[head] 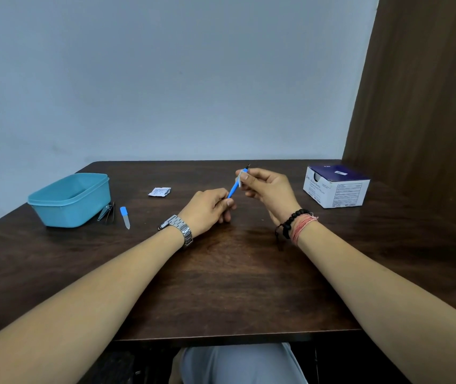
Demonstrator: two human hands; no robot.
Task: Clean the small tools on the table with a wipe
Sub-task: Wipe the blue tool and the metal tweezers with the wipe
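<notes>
While the left hand (207,207) grips the blue tool (232,189) by its near end, the right hand (265,187) pinches a white wipe (239,180) around its far part. Wiping appears underway; nail clipper (106,212) and file (125,217), left beside the tub (69,200), likely remain.

The dark wood counter (221,273) holds a blue tub (69,199) at nine o'clock, nail clippers (105,212), a small file (125,217), a torn packet (159,191), and a box (336,187) at two o'clock.

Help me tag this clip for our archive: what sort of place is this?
Probably a plain indoor desk or work corner, not a kitchen or workshop: a dark wooden table against a bare pale wall, with a box of wipes and a teal plastic tub on it.
</notes>
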